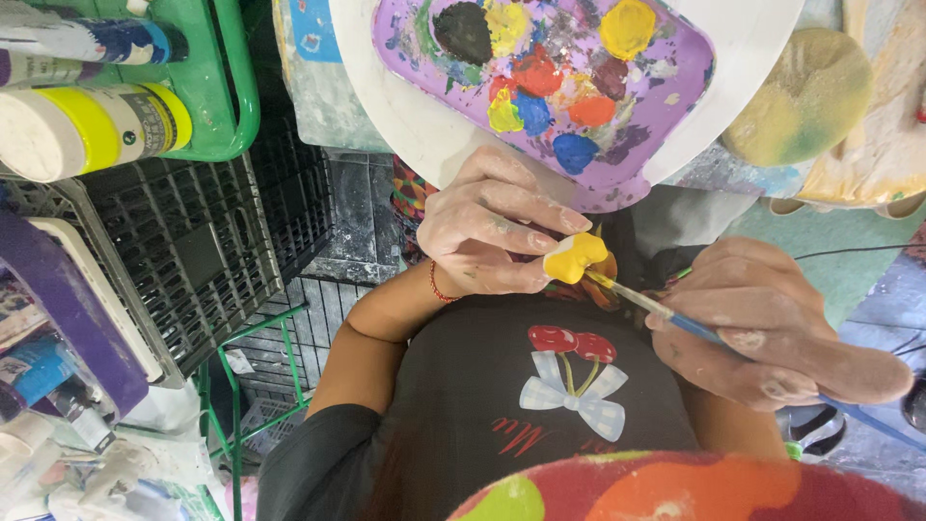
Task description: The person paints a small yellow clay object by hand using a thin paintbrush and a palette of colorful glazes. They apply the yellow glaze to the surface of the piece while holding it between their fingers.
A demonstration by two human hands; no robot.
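Yellow bow-shaped piece (575,257) being painted just below the purple palette (550,87).
Left hand (487,224) pinches the piece in its fingertips; right hand (772,323) grips a blue-handled brush (666,314), its tip touching the piece.

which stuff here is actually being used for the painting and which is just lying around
In use:
left hand holding small yellow piece
right hand with paintbrush
purple palette

Lying about:
yellow-labelled paint bottle
green basket
black wire crate
yellow-green sponge
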